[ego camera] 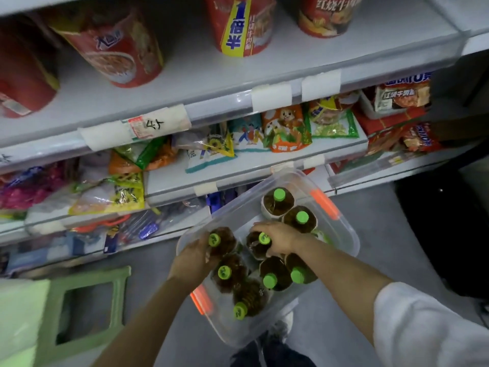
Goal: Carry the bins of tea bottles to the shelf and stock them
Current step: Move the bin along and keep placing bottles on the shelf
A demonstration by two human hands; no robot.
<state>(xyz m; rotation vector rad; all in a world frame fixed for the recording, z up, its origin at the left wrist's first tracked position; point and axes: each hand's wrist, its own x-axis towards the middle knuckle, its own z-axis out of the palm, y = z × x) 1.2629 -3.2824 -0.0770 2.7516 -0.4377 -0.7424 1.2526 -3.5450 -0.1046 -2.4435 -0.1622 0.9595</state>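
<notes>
A clear plastic bin (341, 234) with orange latches rests on the grey floor below the shelves. It holds several brown tea bottles with green caps. My left hand (193, 256) wraps around the neck of a tea bottle (222, 241) at the bin's left side. My right hand (279, 238) closes over the top of a second tea bottle (258, 243) in the bin's middle. Two more bottles (288, 209) stand upright at the far end, and others (275, 276) lean near my arms.
White shelves (219, 102) rise ahead, with red noodle cups (116, 46) on top and snack bags (285, 128) below. A green plastic stool (87, 313) stands at the lower left. My shoes (275, 348) show beneath the bin on the grey floor.
</notes>
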